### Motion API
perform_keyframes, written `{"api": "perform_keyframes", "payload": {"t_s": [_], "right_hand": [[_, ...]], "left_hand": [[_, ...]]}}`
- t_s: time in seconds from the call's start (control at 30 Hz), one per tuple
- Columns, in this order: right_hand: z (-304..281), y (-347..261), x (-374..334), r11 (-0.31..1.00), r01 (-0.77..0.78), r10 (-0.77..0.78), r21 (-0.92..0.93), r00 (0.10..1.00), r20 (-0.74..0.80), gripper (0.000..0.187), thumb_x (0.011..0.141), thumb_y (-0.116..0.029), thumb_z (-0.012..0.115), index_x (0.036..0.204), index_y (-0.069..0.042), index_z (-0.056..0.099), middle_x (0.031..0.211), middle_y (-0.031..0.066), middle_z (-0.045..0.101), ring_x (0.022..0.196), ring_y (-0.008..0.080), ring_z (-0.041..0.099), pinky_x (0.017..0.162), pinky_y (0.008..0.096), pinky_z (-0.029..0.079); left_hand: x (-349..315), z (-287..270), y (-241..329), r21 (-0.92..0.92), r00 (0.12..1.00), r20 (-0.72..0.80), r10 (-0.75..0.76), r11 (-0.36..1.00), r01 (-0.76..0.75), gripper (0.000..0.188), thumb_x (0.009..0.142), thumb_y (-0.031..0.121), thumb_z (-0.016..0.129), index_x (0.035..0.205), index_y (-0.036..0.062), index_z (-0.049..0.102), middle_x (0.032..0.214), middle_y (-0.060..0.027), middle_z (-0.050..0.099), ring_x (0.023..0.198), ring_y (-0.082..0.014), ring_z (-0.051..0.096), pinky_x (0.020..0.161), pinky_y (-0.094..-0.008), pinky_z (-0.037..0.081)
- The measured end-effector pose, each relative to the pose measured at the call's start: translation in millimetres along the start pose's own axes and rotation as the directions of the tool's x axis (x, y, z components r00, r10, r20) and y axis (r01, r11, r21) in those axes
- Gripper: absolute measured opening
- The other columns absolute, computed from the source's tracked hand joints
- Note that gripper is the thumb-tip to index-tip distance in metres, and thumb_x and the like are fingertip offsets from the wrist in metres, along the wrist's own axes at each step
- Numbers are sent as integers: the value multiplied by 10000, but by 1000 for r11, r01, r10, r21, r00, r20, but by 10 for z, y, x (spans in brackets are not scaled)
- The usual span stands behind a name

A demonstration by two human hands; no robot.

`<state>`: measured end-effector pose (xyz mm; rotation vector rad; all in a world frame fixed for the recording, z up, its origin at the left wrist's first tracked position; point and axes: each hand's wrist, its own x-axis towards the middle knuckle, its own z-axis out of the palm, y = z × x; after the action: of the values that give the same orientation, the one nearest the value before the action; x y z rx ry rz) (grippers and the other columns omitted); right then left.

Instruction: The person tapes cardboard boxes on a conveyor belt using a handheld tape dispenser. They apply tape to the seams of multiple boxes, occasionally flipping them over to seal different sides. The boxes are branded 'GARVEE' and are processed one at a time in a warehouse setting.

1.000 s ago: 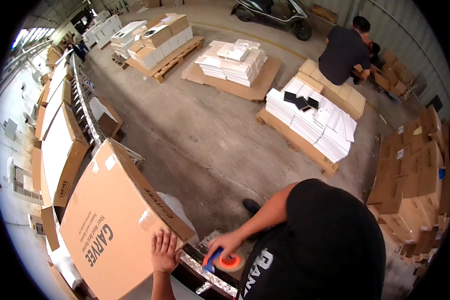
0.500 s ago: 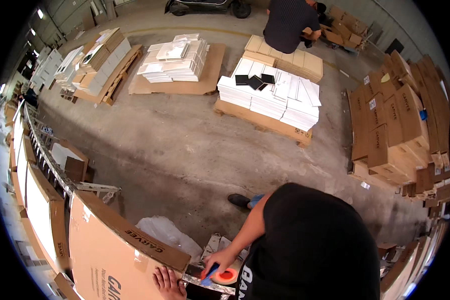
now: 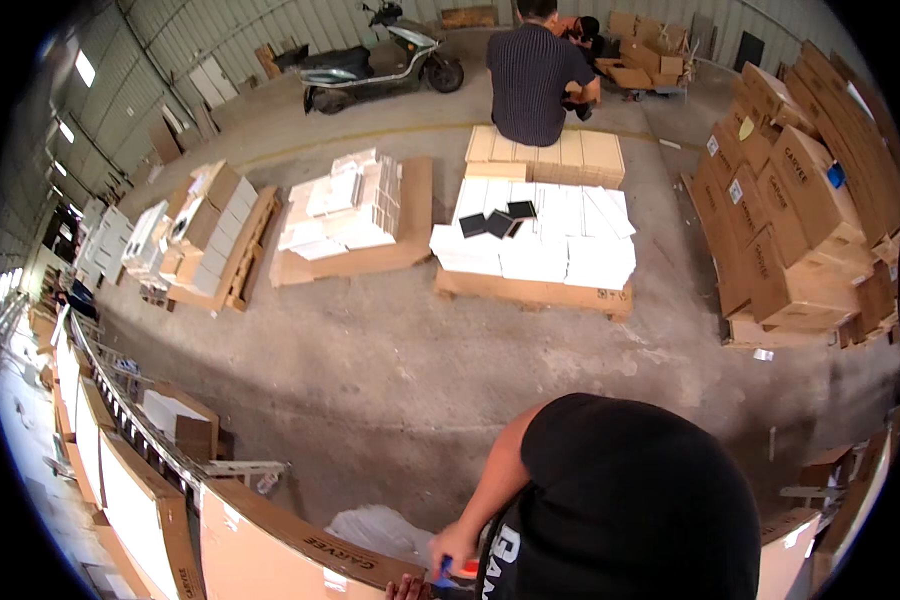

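Box [image 3: 275, 550] is lying along the conveyor's [image 3: 148, 432] edge, bearing tape patches [image 3: 336, 579]; taping is looking partly done, remainder not showing. Left hand [image 3: 405, 588] is touching the box (spread hidden, cannot tell); right hand [image 3: 453, 547] is gripping a dispenser [image 3: 442, 571], fingers curled.

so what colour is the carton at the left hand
The carton is brown, best in the head view.

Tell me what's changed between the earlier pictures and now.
The view has tilted up: the carton, left hand and right hand sit lower in the picture; more of the scooter shows. The left hand stays at the carton, the right on the tape dispenser.
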<state>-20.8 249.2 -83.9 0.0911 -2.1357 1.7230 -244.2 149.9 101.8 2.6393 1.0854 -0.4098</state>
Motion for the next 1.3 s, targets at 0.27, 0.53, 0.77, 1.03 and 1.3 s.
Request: {"api": "perform_keyframes", "payload": {"t_s": [0.27, 0.53, 0.77, 1.03, 1.3], "right_hand": [[-2140, -82, -517, 904, -385, 414, 184, 688, -596, 444, 867, -198, 685, 1292, -73, 701, 1233, 148, 723, 1120, 189, 660, 947, 356, 521], [-2280, -260, -316, 711, -350, 701, 610, 417, -578, 395, 900, -130, 643, 1270, -4, 705, 1188, 98, 725, 1060, 160, 678, 944, 309, 534], [-2688, -207, 3, 718, -614, 629, 327, 373, -682, 411, 873, -111, 652, 1266, -8, 707, 1169, 86, 720, 1053, 162, 660, 932, 301, 513], [-3470, -37, 158, 753, -526, 525, 397, 116, -843, 430, 869, -92, 629, 1284, 15, 658, 1123, 97, 702, 990, 179, 669, 889, 309, 530], [-3904, 671, 810, 650, -546, 656, 529, 50, -753, 452, 870, -106, 627, 1303, 21, 649, 1144, 116, 703, 1007, 189, 670, 887, 320, 530]], "left_hand": [[327, -203, -634, -75, 995, -90, 44, 996, -51, 441, 922, 367, 607, 1266, 108, 701, 1285, -167, 685, 1170, -374, 640, 990, -533, 477], [669, -175, -2343, 303, 892, 14, -452, 852, 427, 745, 891, 604, 602, 1363, 28, 635, 1541, -153, 481, 1534, -369, 261, 1270, -533, 147], [932, -575, -3900, 203, 497, -52, -866, 478, 855, 881, 983, 618, 465, 1622, 42, 275, 1729, -130, 146, 1602, -331, 68, 1285, -507, 59], [692, -461, -4917, -216, 531, -441, -723, 660, 719, 798, 1004, 596, 456, 1588, 62, 355, 1685, -118, 290, 1575, -314, 208, 1270, -525, 142], [655, -789, -5334, -512, 439, -455, -775, 630, 583, 543, 900, 422, 735, 1328, 96, 662, 1244, -108, 671, 1174, -329, 618, 1033, -453, 471]]}}
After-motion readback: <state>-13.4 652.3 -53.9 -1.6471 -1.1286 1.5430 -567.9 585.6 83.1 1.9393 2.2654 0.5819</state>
